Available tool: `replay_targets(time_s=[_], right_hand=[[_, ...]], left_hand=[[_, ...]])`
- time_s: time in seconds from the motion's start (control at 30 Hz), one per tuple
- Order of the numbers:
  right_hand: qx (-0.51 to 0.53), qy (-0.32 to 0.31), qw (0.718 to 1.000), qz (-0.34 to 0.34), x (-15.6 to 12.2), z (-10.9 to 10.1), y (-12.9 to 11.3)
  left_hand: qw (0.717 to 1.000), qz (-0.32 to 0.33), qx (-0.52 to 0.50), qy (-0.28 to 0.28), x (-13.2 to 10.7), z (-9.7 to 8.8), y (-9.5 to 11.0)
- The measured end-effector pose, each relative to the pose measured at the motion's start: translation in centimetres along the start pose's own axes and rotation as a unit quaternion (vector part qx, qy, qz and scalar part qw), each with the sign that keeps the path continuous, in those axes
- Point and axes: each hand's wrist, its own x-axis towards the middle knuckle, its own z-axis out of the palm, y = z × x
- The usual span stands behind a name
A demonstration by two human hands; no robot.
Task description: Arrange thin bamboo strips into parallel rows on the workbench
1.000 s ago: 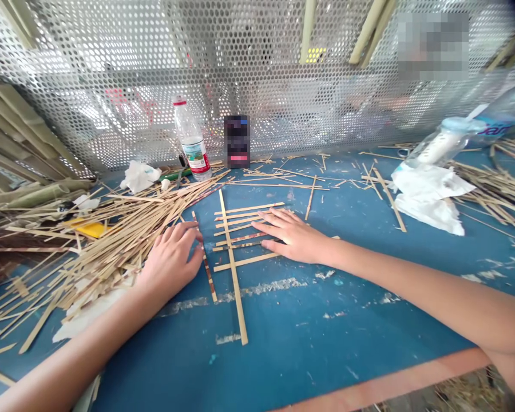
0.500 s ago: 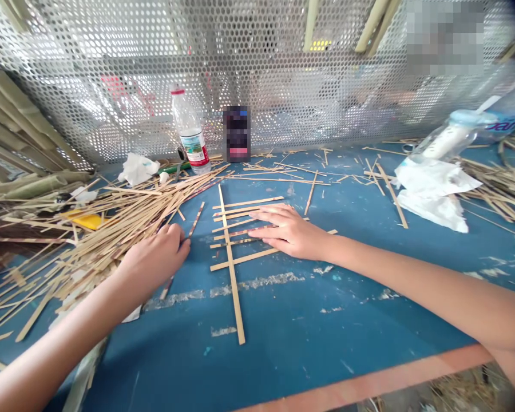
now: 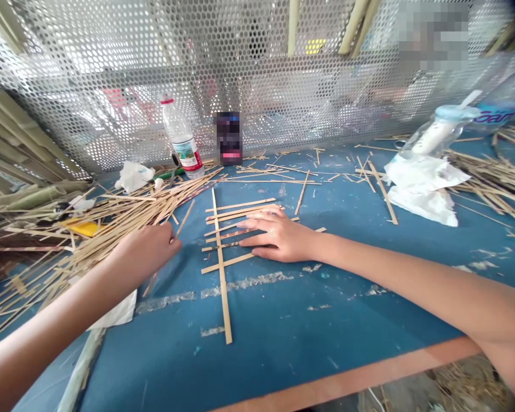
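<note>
My left hand (image 3: 154, 246) is closed on a thin bamboo strip (image 3: 185, 218), whose two ends stick out above and below the fist. It is over the blue table, at the right side of a loose heap of bamboo strips (image 3: 129, 212). My right hand (image 3: 278, 236) lies flat with fingers spread over several crosswise strips (image 3: 229, 264), partly covering them. These cross one long pale strip (image 3: 224, 297) that runs toward me. Some crosswise strips have dark mottling.
Behind stand a plastic bottle (image 3: 185, 143) and a phone (image 3: 229, 137) against a perforated metal screen (image 3: 133, 74). A lidded cup (image 3: 440, 131) and crumpled tissues (image 3: 424, 194) are at right. A yellow object (image 3: 84, 227) pokes from the heap.
The strip in my left hand now shows a plain face where a mottled one showed before. My right hand stays on the crosswise strips. The whole view has shifted slightly.
</note>
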Motion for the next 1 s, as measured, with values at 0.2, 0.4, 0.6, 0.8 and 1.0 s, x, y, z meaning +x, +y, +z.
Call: replay_targets(time_s=[0.2, 0.4, 0.6, 0.8, 1.0], right_hand=[[0.011, -0.015, 1.000, -0.003, -0.1, -0.3, 0.0], [0.011, -0.020, 1.000, -0.003, -0.1, -0.1, 0.2], [0.021, -0.015, 1.000, 0.001, -0.1, -0.1, 0.3], [0.030, -0.012, 0.999, 0.007, 0.0, -0.1, 0.2], [0.026, -0.006, 1.000, 0.009, -0.1, -0.1, 0.2]], left_hand=[[0.993, 0.065, 0.099, 0.006, 0.4, -3.6, 4.3], [0.996, 0.065, 0.051, -0.013, 1.8, -3.7, 8.7], [0.998, 0.053, -0.013, 0.009, 2.8, -2.8, 6.2], [0.966, 0.208, -0.123, 0.089, 2.8, 0.2, 1.9], [0.963, 0.242, -0.110, 0.034, 1.8, 3.1, 1.6]])
